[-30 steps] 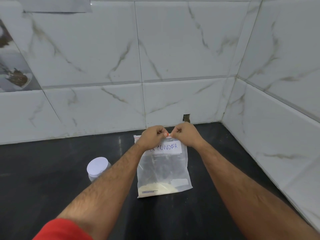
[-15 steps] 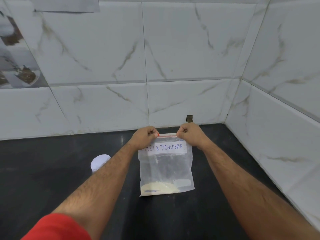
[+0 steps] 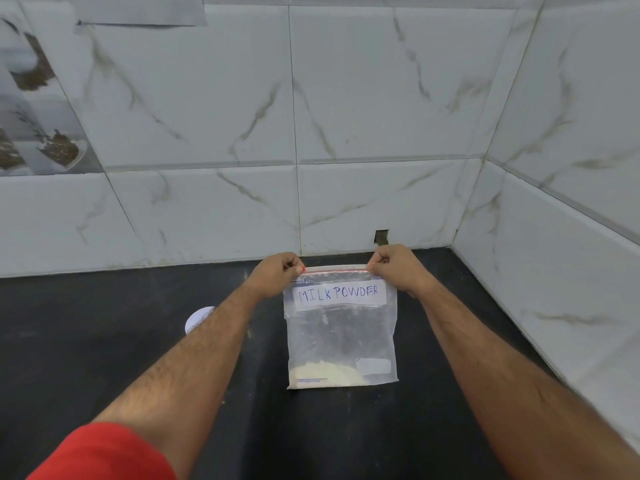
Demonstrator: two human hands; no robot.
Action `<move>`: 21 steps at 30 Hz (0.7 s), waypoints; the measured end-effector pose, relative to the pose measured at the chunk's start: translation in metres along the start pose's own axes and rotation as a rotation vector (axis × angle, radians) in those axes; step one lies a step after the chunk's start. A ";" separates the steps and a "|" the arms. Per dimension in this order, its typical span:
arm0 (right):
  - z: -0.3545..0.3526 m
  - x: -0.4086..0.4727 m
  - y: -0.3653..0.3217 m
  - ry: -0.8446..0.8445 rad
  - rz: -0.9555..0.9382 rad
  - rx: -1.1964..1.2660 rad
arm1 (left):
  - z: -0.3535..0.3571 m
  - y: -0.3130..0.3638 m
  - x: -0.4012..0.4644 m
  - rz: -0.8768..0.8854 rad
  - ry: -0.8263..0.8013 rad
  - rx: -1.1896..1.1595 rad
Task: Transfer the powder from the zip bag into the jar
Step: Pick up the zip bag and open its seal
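On the counter (image 3: 104,341) at twelve o'clock the bag (image 3: 341,337) stood upright, my left hand (image 3: 277,273) and right hand (image 3: 394,268) pinching its top corners. A sharp tug risked puffing powder (image 3: 325,372) out; the jar (image 3: 198,318) sat at nine o'clock.

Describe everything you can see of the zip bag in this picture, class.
The zip bag is clear, thin plastic with a red zip line along its top and a white label reading MILK POWDER. A little pale powder sits in its bottom left corner. It is held upright, its bottom edge on the dark counter. The left hand and right hand pinch its top corners.
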State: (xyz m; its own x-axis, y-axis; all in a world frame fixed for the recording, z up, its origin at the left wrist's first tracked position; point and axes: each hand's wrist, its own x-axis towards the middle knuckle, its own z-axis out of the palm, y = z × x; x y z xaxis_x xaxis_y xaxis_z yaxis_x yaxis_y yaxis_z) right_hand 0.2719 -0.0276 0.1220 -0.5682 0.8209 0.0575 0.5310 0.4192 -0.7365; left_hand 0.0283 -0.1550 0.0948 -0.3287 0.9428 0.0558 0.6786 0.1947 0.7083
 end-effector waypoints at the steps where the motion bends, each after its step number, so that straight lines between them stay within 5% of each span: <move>1: -0.001 0.000 0.001 0.004 0.001 0.004 | -0.001 -0.001 -0.001 -0.003 0.000 -0.001; 14: -0.007 -0.004 0.001 0.016 0.022 0.069 | -0.014 -0.015 -0.004 -0.038 0.014 -0.009; 21: -0.008 -0.001 -0.036 0.116 -0.115 0.157 | -0.017 0.011 0.012 -0.091 0.533 -0.057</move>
State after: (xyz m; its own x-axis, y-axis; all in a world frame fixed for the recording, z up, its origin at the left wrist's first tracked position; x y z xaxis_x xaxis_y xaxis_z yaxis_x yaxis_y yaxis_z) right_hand 0.2584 -0.0405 0.1544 -0.5387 0.8138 0.2179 0.3570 0.4548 -0.8159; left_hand 0.0209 -0.1465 0.1152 -0.6821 0.6523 0.3306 0.6000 0.2407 0.7629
